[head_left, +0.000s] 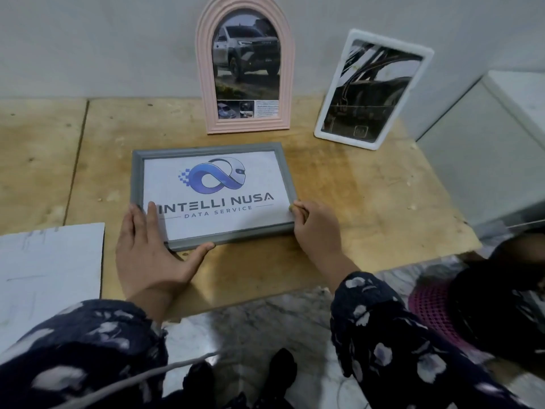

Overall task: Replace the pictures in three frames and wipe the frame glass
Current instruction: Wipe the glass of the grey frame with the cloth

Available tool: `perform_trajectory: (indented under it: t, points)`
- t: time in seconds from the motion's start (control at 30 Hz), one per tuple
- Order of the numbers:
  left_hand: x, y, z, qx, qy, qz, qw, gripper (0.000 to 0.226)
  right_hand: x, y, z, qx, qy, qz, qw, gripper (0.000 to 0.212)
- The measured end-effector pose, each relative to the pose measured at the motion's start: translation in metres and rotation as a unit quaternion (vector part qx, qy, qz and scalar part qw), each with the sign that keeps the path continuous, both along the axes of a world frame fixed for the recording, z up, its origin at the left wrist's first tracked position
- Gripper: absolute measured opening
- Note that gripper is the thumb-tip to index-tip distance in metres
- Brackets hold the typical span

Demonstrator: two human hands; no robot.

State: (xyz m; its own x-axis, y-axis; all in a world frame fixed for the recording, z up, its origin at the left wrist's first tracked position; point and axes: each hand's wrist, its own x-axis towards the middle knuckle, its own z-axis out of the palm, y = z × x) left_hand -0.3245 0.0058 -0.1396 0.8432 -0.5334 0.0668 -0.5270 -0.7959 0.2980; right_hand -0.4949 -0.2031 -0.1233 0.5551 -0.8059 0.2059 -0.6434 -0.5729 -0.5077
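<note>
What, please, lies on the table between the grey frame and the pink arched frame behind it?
Nothing: in the head view only bare wooden table separates the grey frame from the pink arched frame.

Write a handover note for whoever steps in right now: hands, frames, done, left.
Left hand: fingers straight, resting on the grey frame's near-left corner, thumb along its near edge.
Right hand: curled on the frame's near-right corner.
Grey frame lies flat, face up on the wooden board, showing a logo print.
Pink arched frame and white frame stand against the wall, both holding car pictures.
Paper sheet lies at left.
Which pictures are swapped: cannot tell. No cloth visible; wiping seems left.
</note>
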Motion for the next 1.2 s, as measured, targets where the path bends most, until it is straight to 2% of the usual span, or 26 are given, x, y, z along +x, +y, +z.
perform_trajectory:
  t: [0.2, 0.3, 0.43, 0.5, 0.63, 0.77, 0.83, 0.9, 1.0, 1.07, 1.2]
  points:
    - [-0.004, 0.000, 0.005, 0.007, 0.006, -0.002, 1.000, 0.123, -0.013, 0.030, -0.001, 0.005, 0.010, -0.074, 0.997, 0.027]
    - [-0.005, 0.003, 0.008, 0.009, 0.006, -0.011, 1.000, 0.125, -0.009, 0.040, -0.003, -0.028, 0.033, -0.085, 0.995, 0.029]
    - [-0.005, 0.007, 0.007, 0.016, -0.007, -0.023, 1.000, 0.125, -0.002, 0.056, -0.002, -0.089, 0.070, -0.119, 0.986, 0.013]
    - [-0.006, 0.004, 0.009, 0.019, -0.008, -0.025, 0.999, 0.125, -0.001, 0.060, 0.001, -0.106, 0.085, -0.114, 0.984, 0.009]
    - [-0.004, 0.005, 0.009, 0.007, 0.019, -0.021, 1.000, 0.124, 0.019, 0.089, 0.003, -0.040, 0.062, -0.069, 0.995, 0.030]
    - [-0.003, 0.006, 0.008, -0.030, 0.059, -0.017, 0.998, 0.120, 0.046, 0.110, 0.010, -0.008, 0.091, -0.043, 0.995, 0.029]
    - [0.000, 0.007, 0.011, -0.072, 0.099, -0.014, 0.992, 0.112, 0.052, 0.111, 0.009, -0.023, 0.115, -0.036, 0.992, 0.025]
    - [0.004, 0.008, 0.012, -0.116, 0.137, -0.010, 0.984, 0.103, 0.056, 0.112, 0.010, -0.070, 0.130, -0.032, 0.989, 0.012]
    - [0.010, 0.009, 0.016, -0.186, 0.198, 0.009, 0.962, 0.091, 0.068, 0.119, 0.014, -0.110, 0.150, -0.020, 0.982, 0.031]
    - [0.011, 0.008, 0.023, -0.231, 0.243, 0.033, 0.942, 0.083, 0.074, 0.125, 0.016, -0.115, 0.160, 0.011, 0.980, 0.034]
    - [0.021, 0.008, 0.033, -0.315, 0.389, 0.072, 0.863, 0.076, 0.088, 0.134, 0.014, -0.132, 0.153, 0.053, 0.978, 0.033]
